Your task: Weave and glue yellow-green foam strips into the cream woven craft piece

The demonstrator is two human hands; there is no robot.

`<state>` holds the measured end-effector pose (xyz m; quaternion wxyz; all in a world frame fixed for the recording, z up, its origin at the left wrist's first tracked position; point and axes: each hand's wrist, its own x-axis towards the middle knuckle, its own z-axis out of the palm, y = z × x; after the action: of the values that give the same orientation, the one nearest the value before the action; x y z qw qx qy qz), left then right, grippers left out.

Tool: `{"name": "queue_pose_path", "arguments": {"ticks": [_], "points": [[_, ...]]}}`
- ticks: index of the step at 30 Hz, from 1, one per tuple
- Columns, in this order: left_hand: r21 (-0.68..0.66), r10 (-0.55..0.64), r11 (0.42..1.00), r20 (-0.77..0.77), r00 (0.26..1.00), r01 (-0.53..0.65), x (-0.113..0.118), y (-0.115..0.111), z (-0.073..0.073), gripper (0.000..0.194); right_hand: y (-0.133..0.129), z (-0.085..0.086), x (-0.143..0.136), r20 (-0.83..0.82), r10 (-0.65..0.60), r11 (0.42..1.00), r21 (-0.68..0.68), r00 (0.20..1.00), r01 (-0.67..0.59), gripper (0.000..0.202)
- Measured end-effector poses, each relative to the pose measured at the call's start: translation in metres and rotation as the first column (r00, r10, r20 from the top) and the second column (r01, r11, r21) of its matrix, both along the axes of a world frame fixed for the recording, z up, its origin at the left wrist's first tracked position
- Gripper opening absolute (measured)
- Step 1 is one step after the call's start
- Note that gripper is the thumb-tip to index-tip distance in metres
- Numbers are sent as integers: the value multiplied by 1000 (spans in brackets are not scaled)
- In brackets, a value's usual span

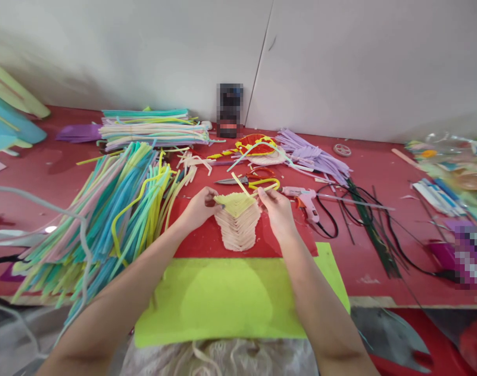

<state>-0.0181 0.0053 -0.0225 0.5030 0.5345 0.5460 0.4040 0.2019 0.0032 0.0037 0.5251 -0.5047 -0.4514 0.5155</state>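
A flat piece of folded fuzzy stems (239, 230), pale yellow at the top and cream below in a V pattern, lies on a red sheet (199, 243). My left hand (202, 209) pinches its upper left corner. At its upper right, my right hand (276, 209) has thumb and fingers closed on a pale yellow stem. Another short yellow stem (240, 184) sticks up from the top edge. Just beyond are scissors (233, 180) with dark blades and yellow and red handles. A pink glue gun (308, 202) lies right of my right hand.
Bundles of coloured stems (105, 193) fill the left side. Purple stems (312, 151) and a red and yellow piece (258, 144) lie at the back. A green sheet (230, 297) covers the front edge. Black cable and dark green stems (371, 230) lie right.
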Motion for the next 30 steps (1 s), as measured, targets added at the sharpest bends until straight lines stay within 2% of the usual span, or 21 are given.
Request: {"name": "queue_pose_path", "arguments": {"ticks": [5, 7, 13, 22, 26, 30], "points": [[-148, 1, 988, 230, 973, 34, 2, -4, 6, 34, -5, 8, 0, 23, 246, 968, -49, 969, -244, 31], [-183, 30, 983, 303, 953, 27, 2, -5, 9, 36, -8, 8, -3, 31, 281, 957, -88, 959, -277, 33], [-183, 91, 983, 440, 893, -9, 2, -6, 13, 40, -12, 4, -12, 35, 278, 949, -163, 960, -269, 37], [-182, 162, 980, 535, 829, -74, 7, -8, 18, 27, -13, 2, -19, 5, 211, 961, -186, 978, -206, 37], [-161, 129, 986, 576, 807, -43, 9, -9, 20, 26, -14, 0, -21, 1, 198, 963, -188, 980, -195, 37], [-150, 86, 989, 592, 801, 4, 12, -10, 22, 35, -14, -2, -21, -14, 206, 962, -181, 978, -206, 36]]}}
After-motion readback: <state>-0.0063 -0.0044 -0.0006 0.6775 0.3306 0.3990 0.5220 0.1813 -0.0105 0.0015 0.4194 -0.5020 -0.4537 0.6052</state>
